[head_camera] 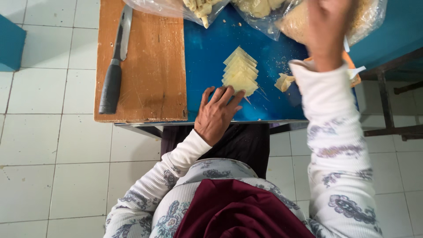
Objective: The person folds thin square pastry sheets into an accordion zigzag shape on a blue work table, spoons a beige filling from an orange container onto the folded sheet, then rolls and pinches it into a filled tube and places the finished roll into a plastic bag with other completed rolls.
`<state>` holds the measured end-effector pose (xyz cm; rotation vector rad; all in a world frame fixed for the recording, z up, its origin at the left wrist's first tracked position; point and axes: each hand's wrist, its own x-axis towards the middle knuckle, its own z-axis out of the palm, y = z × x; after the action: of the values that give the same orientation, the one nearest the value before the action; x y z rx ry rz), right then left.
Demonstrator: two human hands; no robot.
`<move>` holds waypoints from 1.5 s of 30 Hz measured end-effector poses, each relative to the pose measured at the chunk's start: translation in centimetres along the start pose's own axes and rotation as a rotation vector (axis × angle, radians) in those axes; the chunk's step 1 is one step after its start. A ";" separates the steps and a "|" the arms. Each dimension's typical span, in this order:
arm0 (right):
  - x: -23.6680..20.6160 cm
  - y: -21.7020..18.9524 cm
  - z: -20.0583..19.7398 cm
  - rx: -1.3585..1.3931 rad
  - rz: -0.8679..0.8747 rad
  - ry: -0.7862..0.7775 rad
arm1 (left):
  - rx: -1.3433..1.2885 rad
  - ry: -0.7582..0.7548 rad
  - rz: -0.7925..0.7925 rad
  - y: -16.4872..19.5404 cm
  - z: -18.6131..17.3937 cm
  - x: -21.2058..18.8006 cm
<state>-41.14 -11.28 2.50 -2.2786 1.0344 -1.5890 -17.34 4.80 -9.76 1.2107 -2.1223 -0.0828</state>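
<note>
The left hand [217, 113] lies flat and open on the blue worktop [207, 57], fingertips touching the stacked pale dough sheets [240, 72]. The right hand [328, 31] is raised and blurred near a plastic bag [365, 20]; I cannot tell its grip. A careless push could scatter the stack.

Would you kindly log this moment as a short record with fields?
Surface: blue table with a wooden board on it.
Left hand: open, fingers on the nearest of the overlapping pale dough pieces.
Right hand: raised and blurred at a plastic bag; grip unclear.
Knife: lying on the board, untouched.
</note>
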 end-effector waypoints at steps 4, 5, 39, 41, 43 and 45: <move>-2.7 -2.2 -7.3 -0.583 -0.036 -0.059 | 0.022 -0.026 0.006 0.2 0.0 0.1; -3.9 -2.9 -8.5 -0.668 -0.075 -0.077 | 0.031 -0.032 0.006 0.2 0.0 0.2; -10.5 3.8 -14.8 0.143 0.682 0.158 | 0.112 -0.074 0.010 0.1 0.7 0.4; -10.7 3.7 -15.1 0.176 0.695 0.190 | 0.112 -0.078 0.007 0.0 0.8 0.4; -10.7 3.5 -15.1 0.184 0.693 0.202 | 0.113 -0.079 0.004 0.0 0.9 0.4; -10.6 3.5 -14.9 0.166 0.680 0.196 | 0.114 -0.080 0.003 0.0 1.0 0.3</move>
<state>-57.77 -3.74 -1.17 -1.4455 1.4542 -1.5244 -18.00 4.27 -10.36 1.2900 -2.2242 -0.0090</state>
